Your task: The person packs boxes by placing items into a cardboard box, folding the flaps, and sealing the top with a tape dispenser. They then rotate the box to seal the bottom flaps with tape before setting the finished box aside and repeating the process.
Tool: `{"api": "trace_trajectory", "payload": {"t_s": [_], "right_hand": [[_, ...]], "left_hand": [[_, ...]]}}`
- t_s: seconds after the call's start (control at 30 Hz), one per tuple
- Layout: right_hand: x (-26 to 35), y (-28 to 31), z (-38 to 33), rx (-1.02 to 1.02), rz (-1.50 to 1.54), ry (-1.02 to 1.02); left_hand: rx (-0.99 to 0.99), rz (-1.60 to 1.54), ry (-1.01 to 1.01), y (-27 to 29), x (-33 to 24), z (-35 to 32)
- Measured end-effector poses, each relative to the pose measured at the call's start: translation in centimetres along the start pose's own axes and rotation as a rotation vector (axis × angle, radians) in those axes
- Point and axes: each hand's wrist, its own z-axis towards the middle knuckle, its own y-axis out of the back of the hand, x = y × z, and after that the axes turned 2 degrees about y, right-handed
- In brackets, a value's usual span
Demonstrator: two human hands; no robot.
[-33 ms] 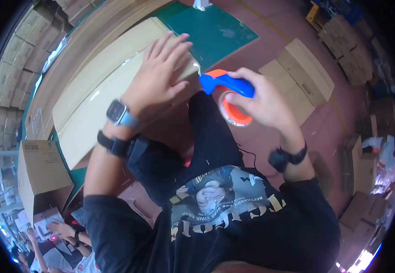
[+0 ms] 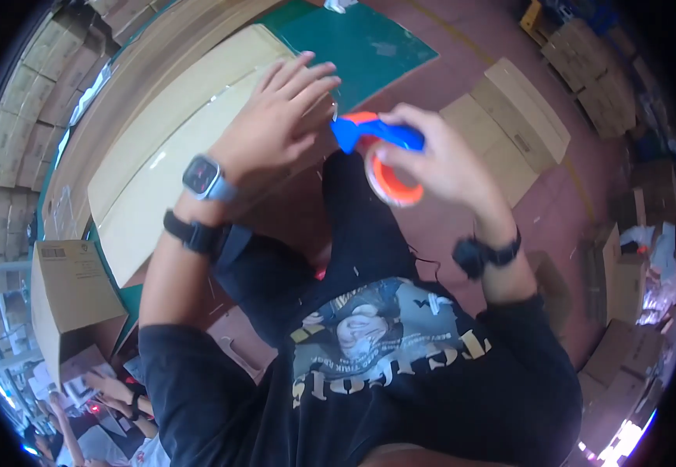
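A long cardboard box [image 2: 170, 152] lies in front of me on the left, with shiny clear tape along its top seam. My left hand [image 2: 283, 109] rests on its far right part, fingers stretched out and spread, holding nothing. In my right hand [image 2: 443, 159] is a blue and orange tape dispenser [image 2: 353, 134], with the fingers wrapped round its handle. Its orange-cored tape roll [image 2: 394, 187] hangs below. The dispenser's head is at the box's right end, beside my left fingers; a thin strip of tape seems to run between them.
Under the box is a green tabletop [image 2: 377, 54]. A flattened carton [image 2: 501, 132] lies on the reddish floor at right. An upright carton [image 2: 73, 288] stands at left, near another person's hands [image 2: 108, 385]. Stacked cartons [image 2: 30, 93] line the left side and more [image 2: 587, 74] stand far right.
My right hand and the tape dispenser have shifted slightly left and up, closer to the box end. My left hand has moved a little to the right.
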Motion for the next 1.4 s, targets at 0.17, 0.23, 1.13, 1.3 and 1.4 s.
{"api": "trace_trajectory", "payload": {"t_s": [0.17, 0.23, 1.13, 1.3, 1.4], "right_hand": [[6.7, -0.1, 3.5, 0.589, -0.64, -0.255], [2.2, -6.5, 2.7, 1.288, -0.496, -0.34], [-5.5, -6.7, 15.0, 0.249, 1.494, 0.212], [-5.8, -15.0, -1.6, 0.812, 1.395, -0.003], [0.1, -7.4, 2.5, 0.783, 1.095, 0.122]], "left_hand": [[0.212, -0.12, -0.116, -1.1, 1.5, 1.5], [0.323, -0.097, -0.092, -1.1, 0.9, 1.9], [-0.392, -0.418, 1.741, 6.3, 2.8, -26.2], [0.334, -0.307, 1.491, 9.9, 15.4, -15.8], [0.419, 0.061, 1.263, 5.8, 13.6, -6.5]]}}
